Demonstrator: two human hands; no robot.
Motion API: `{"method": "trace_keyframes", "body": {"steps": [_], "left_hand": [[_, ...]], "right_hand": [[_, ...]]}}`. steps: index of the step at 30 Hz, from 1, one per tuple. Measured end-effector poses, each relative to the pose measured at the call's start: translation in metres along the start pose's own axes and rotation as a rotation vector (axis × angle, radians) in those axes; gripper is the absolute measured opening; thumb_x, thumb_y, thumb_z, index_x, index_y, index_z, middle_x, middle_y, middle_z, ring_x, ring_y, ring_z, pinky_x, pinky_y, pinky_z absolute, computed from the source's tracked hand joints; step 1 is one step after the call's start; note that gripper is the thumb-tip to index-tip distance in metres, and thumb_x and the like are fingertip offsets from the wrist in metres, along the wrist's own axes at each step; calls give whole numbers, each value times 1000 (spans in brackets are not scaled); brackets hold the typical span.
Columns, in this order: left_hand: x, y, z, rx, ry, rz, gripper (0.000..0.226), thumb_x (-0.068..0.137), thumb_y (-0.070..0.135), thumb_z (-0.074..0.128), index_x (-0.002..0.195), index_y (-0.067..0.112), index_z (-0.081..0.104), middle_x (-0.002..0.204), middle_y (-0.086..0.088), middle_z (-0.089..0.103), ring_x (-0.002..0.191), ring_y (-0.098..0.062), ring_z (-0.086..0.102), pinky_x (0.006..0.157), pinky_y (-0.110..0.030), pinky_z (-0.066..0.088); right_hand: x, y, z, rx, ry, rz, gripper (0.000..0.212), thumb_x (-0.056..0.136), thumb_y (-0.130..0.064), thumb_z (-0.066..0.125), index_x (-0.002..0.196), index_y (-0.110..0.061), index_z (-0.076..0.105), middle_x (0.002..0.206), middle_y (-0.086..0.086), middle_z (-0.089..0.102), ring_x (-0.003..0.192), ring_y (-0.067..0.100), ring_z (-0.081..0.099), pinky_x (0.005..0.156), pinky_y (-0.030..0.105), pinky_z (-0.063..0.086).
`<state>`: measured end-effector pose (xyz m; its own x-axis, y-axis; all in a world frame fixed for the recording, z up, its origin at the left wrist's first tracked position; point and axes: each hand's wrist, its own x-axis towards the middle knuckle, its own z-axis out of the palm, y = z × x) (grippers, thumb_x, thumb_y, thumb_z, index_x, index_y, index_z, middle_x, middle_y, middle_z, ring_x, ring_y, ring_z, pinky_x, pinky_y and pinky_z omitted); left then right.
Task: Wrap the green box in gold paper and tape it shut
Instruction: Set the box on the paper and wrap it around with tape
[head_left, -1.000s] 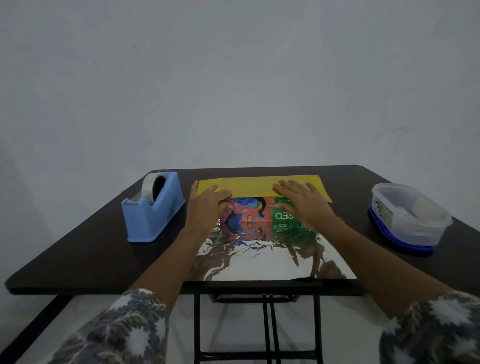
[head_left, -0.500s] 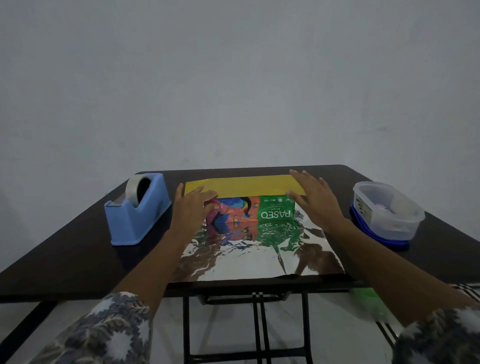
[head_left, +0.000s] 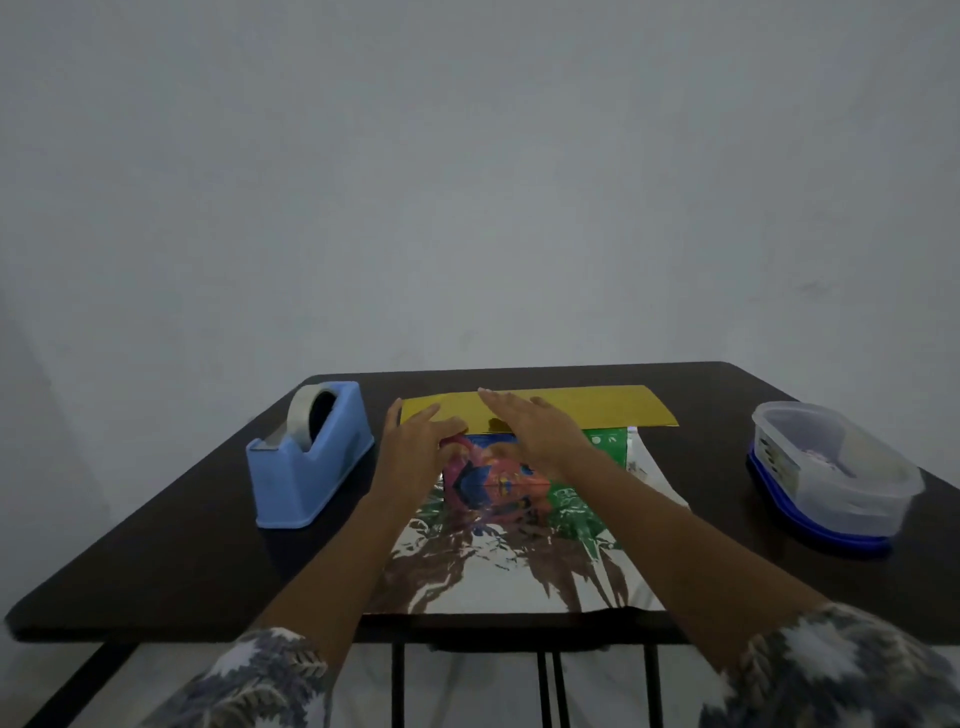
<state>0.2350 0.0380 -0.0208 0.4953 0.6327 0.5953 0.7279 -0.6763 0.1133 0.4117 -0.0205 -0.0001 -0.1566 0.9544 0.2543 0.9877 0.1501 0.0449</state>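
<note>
- Here, dark table, grey wall;
- tape dispenser left, plastic tub right;
- left hand, right hand press flat-fingered on gold paper over green box

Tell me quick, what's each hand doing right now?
Left hand: open, fingers on the gold paper, at the left end of the green box.
Right hand: open, flat on the gold paper.
</note>
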Motion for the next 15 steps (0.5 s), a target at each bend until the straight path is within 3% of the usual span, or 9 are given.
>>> {"method": "trace_keyframes", "body": {"steps": [4, 8, 12, 13, 15], "left_hand": [[2, -2, 1, -25, 53, 49, 28, 77, 31, 61, 95, 17, 77, 107, -15, 70, 117, -25, 59, 111, -49, 15], [0, -1, -8, -175, -41, -56, 26, 87, 26, 64, 111, 20, 71, 118, -8, 67, 122, -25, 52, 110, -35, 20], [-13, -16, -48, -575, 260, -262, 27, 88, 13, 64, 115, 15, 68, 115, 0, 68, 103, -7, 60, 91, -11, 40], [-19, -24, -64, -580, 353, -303, 28, 88, 13, 64, 115, 15, 68, 114, 1, 68, 101, -5, 60, 88, -9, 42], [-33, -45, -92, -468, 445, -402, 27, 89, 16, 63, 115, 14, 68, 116, 0, 67, 107, -10, 59, 92, -19, 44]], "right_hand": [[2, -2, 4, -72, -16, -11, 59, 99, -41, 35, 150, -22, 14, 157, -3, 16, 144, 12, 17, 116, 35, 13], [3, -3, 7, -94, -2, 4, 56, 100, -42, 31, 150, -25, 15, 157, -5, 17, 143, 13, 20, 115, 35, 17], [5, 0, 13, -110, 12, -9, 56, 99, -46, 28, 150, -30, 12, 157, -6, 17, 142, 14, 23, 114, 35, 19], [5, 0, 14, -110, 18, -13, 55, 99, -46, 28, 150, -31, 13, 157, -7, 17, 142, 14, 23, 114, 35, 20], [5, 0, 14, -114, 35, -16, 54, 100, -46, 28, 150, -32, 14, 156, -7, 19, 141, 14, 26, 113, 34, 21]]}}
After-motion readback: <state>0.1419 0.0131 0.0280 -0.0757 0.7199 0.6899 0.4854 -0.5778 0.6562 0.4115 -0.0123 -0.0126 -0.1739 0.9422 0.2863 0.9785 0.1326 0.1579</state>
